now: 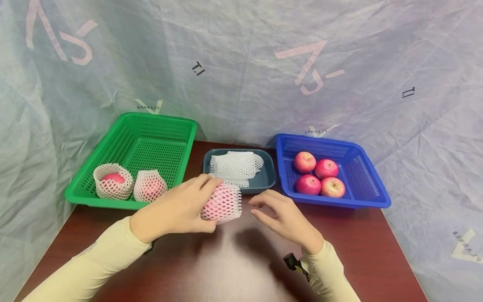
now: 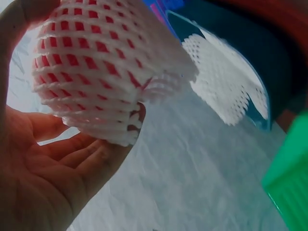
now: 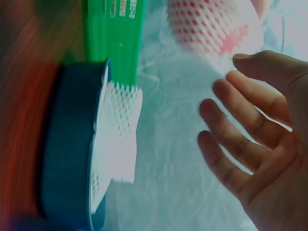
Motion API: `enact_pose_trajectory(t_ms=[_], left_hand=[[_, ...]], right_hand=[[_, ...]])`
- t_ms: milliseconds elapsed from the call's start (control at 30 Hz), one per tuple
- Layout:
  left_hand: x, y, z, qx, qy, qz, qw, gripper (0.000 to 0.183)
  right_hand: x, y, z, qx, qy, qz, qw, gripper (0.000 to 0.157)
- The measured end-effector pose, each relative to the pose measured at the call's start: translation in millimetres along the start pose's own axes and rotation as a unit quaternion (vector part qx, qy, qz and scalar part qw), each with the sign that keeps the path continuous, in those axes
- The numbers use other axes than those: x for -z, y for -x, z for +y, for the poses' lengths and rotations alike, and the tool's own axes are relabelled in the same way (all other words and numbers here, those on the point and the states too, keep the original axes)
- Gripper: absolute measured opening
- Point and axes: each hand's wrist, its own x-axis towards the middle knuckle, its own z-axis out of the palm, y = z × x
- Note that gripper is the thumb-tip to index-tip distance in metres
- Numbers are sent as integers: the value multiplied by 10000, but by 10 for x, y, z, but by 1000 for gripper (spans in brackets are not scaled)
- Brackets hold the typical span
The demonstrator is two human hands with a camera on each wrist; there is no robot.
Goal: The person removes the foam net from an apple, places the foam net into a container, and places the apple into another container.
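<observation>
My left hand (image 1: 180,206) grips a red apple (image 1: 222,203) wrapped in a white foam net sleeve, held above the front of the table. In the left wrist view the net (image 2: 91,62) covers the apple, with thumb and fingers on opposite sides of it. To the right, my right hand (image 1: 287,216) is apart from the apple, its fingers loosely bent and holding nothing. The right wrist view shows its fingers (image 3: 250,113) spread near the netted apple (image 3: 211,29).
A small dark blue tray (image 1: 268,170) with white foam nets (image 1: 235,164) stands at the back middle. On the left, a green basket (image 1: 185,167) holds two netted apples (image 1: 150,186). A blue basket (image 1: 364,176) with several bare apples (image 1: 326,168) is on the right.
</observation>
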Motion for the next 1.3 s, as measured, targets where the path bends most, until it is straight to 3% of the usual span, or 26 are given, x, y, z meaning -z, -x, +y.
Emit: enact_pose_trajectory(t_ms=[167,433,667,733,933,1100,1300], left_hand=[[-86,-73,50,-272,192,170,9993,82],[-111,-134,91,-594,577,456,9955,83],[-63,-100,33,-663,991,-186,9927,81],[-46,-70,-24,-743,1002,-224,9919,72],[3,-11,-153,-979,727,209,9923,11],[26,22,-176,-682,616,170,9956,17],[99,65,-286,-208,440,47,9988,14]], right_hand=[[-105,-119,-6,313,-110,98,9994,38],[-210,-203,-24,177,405,-277,9986,76],[-257,-173,-8,-8,690,-96,9976,81],[-248,-139,8,-226,580,-107,9980,81],[-200,-46,79,-547,281,-22,9981,84],[-173,13,90,-642,123,62,9978,89],[-68,129,105,-1138,-160,209,9932,88]])
